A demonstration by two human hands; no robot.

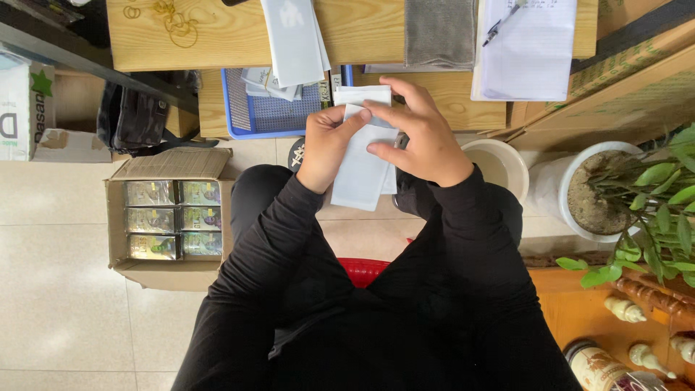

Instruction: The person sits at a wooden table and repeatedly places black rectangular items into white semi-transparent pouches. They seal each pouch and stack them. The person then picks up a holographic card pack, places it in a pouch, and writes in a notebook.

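I hold a long white envelope-like paper sleeve [360, 174] above my lap, just in front of a low wooden table [217, 36]. My left hand [326, 145] grips its upper left edge. My right hand [420, 134] pinches the top, where a smaller white slip [362, 94] sticks out above the sleeve. Both arms wear black sleeves. More white sleeves [293, 40] lie stacked on the table over a blue mesh tray [271, 116].
A notebook with a pen [525, 47] and a grey cloth [440, 32] lie on the table. An open cardboard box of small packs [170, 217] sits on the floor at left. White pots [579, 185] with a green plant [651, 210] stand at right; a red stool [362, 269] is under me.
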